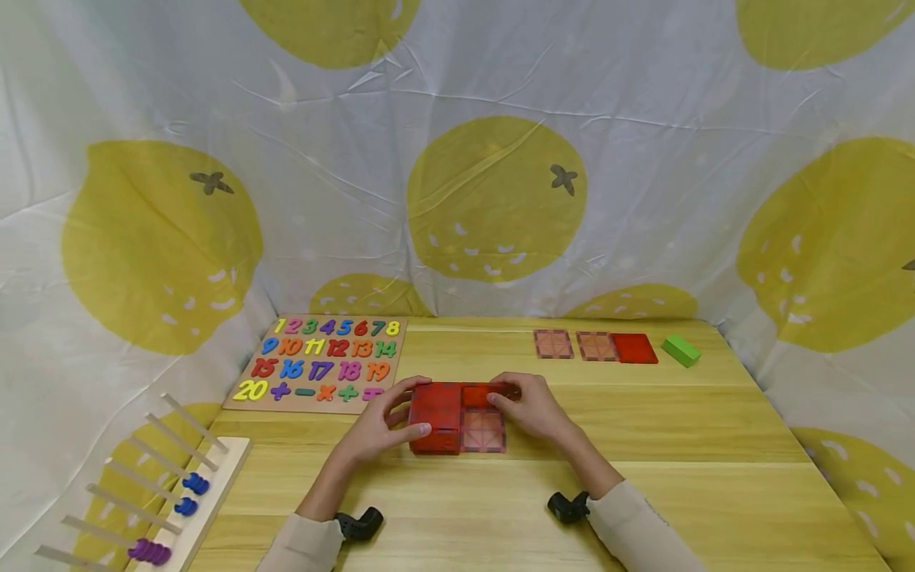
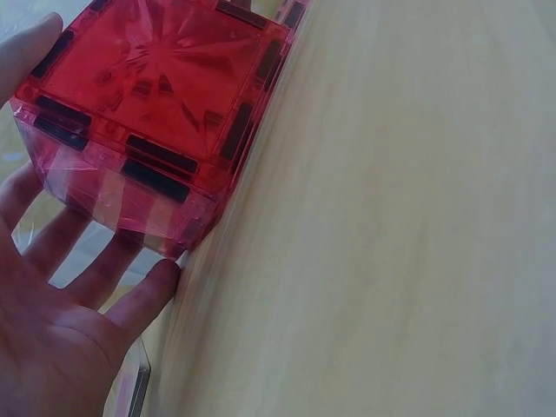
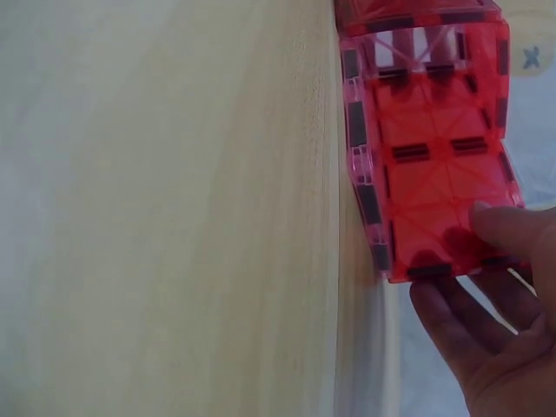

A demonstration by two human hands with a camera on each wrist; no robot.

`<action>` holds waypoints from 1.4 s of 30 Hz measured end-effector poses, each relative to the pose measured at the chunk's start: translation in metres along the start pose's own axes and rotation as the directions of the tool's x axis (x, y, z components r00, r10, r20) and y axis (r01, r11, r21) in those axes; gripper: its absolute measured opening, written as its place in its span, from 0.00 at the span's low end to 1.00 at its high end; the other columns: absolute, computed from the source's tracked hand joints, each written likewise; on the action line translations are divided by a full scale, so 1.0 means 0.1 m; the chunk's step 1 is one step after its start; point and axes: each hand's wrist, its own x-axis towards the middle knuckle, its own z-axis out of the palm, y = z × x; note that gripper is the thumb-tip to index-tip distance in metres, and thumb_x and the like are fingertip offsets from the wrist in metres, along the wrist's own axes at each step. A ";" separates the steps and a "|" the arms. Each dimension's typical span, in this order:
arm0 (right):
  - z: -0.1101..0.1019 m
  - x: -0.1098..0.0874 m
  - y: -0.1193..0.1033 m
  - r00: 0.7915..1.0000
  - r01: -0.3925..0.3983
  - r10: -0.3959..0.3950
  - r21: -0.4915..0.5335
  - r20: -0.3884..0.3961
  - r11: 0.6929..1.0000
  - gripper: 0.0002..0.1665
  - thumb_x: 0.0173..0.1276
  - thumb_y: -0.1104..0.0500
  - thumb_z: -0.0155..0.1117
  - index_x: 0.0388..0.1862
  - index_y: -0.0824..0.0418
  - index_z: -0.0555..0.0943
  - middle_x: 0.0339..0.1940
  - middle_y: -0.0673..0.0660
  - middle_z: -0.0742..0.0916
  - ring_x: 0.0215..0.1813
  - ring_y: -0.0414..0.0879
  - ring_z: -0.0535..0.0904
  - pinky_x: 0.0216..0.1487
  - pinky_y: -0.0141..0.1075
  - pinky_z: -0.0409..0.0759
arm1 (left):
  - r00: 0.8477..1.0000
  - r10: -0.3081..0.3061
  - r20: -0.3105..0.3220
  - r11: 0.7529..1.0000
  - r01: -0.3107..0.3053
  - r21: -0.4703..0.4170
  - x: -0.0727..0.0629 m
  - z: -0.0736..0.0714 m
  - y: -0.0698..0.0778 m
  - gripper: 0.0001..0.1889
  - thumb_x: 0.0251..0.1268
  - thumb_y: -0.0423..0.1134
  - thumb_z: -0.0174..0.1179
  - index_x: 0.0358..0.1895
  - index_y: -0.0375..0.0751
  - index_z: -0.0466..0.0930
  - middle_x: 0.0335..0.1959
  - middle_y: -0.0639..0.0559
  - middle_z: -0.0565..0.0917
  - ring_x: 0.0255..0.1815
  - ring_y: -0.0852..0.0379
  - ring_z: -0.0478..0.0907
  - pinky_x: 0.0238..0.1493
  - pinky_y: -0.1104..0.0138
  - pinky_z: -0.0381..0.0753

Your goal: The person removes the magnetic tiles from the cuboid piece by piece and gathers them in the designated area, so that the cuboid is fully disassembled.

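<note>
My left hand (image 1: 381,421) grips a red cube (image 2: 148,61) of translucent magnetic tiles, thumb on its front and the other fingers along its left side. A flat, paler red tile (image 1: 484,431) lies on the table against the cube's right side. Along the back edge of that flat tile stands an upright red magnetic tile (image 3: 447,208), beside the cube. My right hand (image 1: 532,403) pinches this upright tile by its right end. The thumb is on its front, with the fingers behind it in the right wrist view.
A board of colored numbers (image 1: 322,361) lies at the back left. Before it stands a wooden peg rack (image 1: 221,477) with blue and purple rings. At the back right are a pale tile (image 1: 553,344), another pale tile (image 1: 596,346) touching a deep-red tile (image 1: 635,348), and a green block (image 1: 681,350).
</note>
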 end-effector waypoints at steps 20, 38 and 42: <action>-0.14 0.02 0.04 0.987 -0.079 0.078 -0.004 -0.139 0.997 0.13 0.72 0.50 0.70 0.52 0.53 0.89 0.42 0.49 0.91 0.39 0.41 0.83 0.41 0.34 0.85 | 1.000 -0.007 -0.013 1.000 0.007 0.011 0.02 0.01 0.01 0.36 0.66 0.40 0.70 0.75 0.56 0.67 0.74 0.46 0.70 0.74 0.37 0.69 0.70 0.56 0.79; -0.57 -0.07 0.25 0.967 -0.160 0.163 0.031 -0.196 0.987 0.26 0.70 0.48 0.71 0.61 0.61 0.84 0.44 0.56 0.90 0.45 0.48 0.86 0.46 0.36 0.87 | 1.000 -0.003 -0.010 1.000 0.003 0.000 0.01 0.01 0.00 0.36 0.66 0.40 0.71 0.76 0.56 0.66 0.74 0.45 0.71 0.74 0.37 0.70 0.69 0.57 0.79; -0.62 -0.08 0.35 0.963 -0.179 0.182 0.034 -0.200 0.983 0.25 0.70 0.47 0.72 0.58 0.60 0.85 0.42 0.56 0.90 0.44 0.49 0.86 0.45 0.35 0.86 | 1.000 -0.008 -0.011 1.000 0.008 0.003 0.01 0.01 0.00 0.37 0.65 0.40 0.71 0.76 0.56 0.66 0.73 0.45 0.71 0.73 0.37 0.71 0.69 0.57 0.79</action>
